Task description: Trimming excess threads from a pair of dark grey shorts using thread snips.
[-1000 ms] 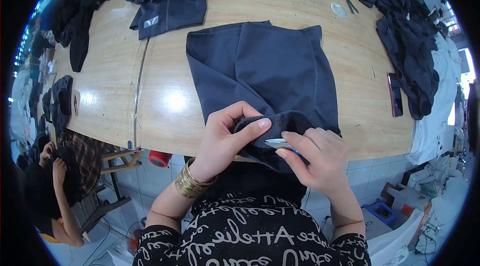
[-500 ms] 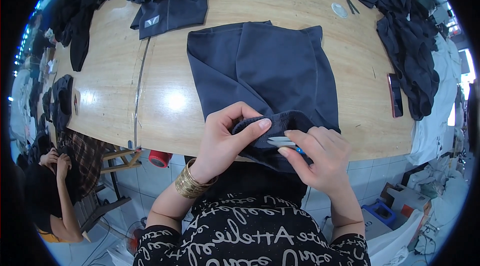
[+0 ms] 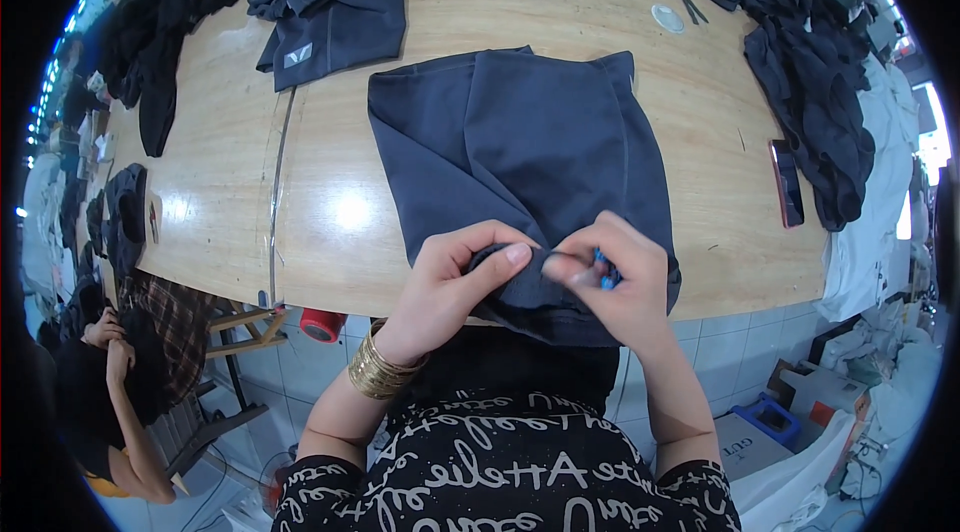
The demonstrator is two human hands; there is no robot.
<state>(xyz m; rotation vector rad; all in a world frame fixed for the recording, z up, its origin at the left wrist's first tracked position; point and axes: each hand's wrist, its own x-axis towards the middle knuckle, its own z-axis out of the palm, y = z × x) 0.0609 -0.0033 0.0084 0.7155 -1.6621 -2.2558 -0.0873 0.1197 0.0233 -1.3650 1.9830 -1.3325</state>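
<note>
A dark navy garment [image 3: 560, 132] lies across the table, its near edge pulled over the table's front edge toward me. My left hand [image 3: 470, 277] pinches the gathered, elastic-looking band at that edge between thumb and forefinger. Close by, my right hand [image 3: 615, 277] is closed, its fingertips meeting at the band beside my left thumb. Tucked in the right hand is a pair of thread snips [image 3: 606, 270]; only blue parts show between the fingers, and the blades are hidden. The right fingertips are blurred, so whether they also grip a thread or the cloth is unclear.
More dark garments pile up at the far left [image 3: 340, 22] and right [image 3: 815, 122]. A phone [image 3: 787, 182] lies near the right pile, and a clear disc [image 3: 667, 19] farther back. Left of the table, another person's hands [image 3: 112, 342] work. A red object [image 3: 321, 324] sits below the edge.
My right hand has turned and drawn in against the band; the pale snips blades that showed before are now hidden in it. My left hand keeps its pinch. The whole view has shifted slightly.
</note>
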